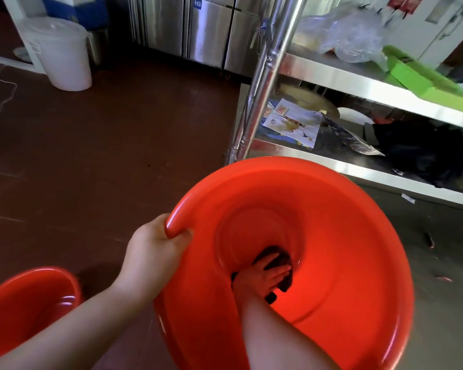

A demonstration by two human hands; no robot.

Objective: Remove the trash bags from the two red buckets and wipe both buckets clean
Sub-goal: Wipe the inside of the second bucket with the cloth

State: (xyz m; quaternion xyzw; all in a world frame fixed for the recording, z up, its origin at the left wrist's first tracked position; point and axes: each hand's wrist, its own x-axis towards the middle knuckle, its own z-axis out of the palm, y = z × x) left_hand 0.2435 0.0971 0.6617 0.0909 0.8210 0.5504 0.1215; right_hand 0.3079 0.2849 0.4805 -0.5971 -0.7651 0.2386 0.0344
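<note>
A large red bucket (345, 249) fills the lower middle of the view, tilted toward me, with no bag in it. My left hand (155, 252) grips its rim on the left side, thumb inside. Deep inside the bucket my right hand (265, 276) presses a dark cloth (274, 256) against the inner wall near the bottom, fingers spread over it. A second red bucket (24, 303) stands on the floor at the lower left, partly behind my left forearm; its inside looks bare.
A steel shelf rack (332, 73) stands right behind the bucket, its post (267, 76) close to the rim. It carries a clear plastic bag (353, 36), a green box (422, 78), papers and dark cloth. A white lidded pail (62, 52) stands far left on the brown floor.
</note>
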